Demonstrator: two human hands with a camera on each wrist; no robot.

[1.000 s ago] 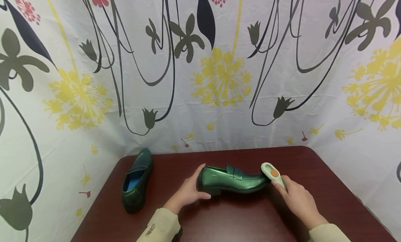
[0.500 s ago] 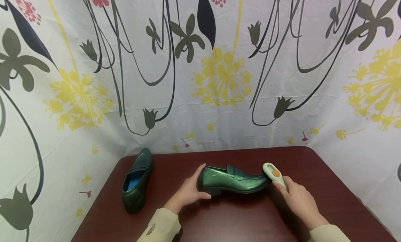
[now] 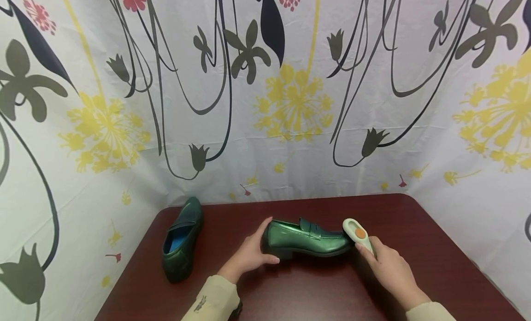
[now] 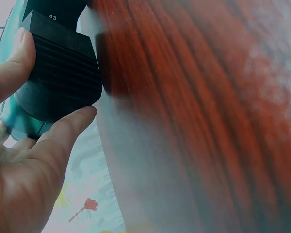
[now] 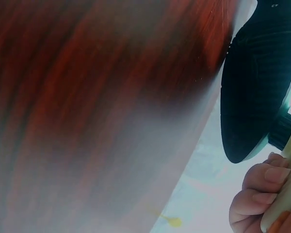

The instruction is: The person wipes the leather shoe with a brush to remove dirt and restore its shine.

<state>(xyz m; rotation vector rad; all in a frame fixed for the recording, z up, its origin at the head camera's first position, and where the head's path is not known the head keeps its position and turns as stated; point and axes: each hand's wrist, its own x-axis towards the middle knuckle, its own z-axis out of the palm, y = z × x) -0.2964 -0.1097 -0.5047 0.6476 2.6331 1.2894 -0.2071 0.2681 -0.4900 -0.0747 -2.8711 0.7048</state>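
My left hand grips a shiny green loafer by its heel, thumb low at the heel block and fingers behind and over the back. The toe points right. In the left wrist view the black ridged heel and a "43" on the sole show. My right hand holds a small brush with a pale green handle and an orange spot. Its dark bristles lie against the toe's upper in the right wrist view. The loafer's sole faces that camera.
A second green loafer with a blue insole stands at the left of the dark red wooden table, toe toward the back. A white floral cloth hangs behind the table and along both sides.
The brush in my right hand shifted slightly right, then came back left and a little down over the loafer's toe. My left hand and the loafer stay in place.
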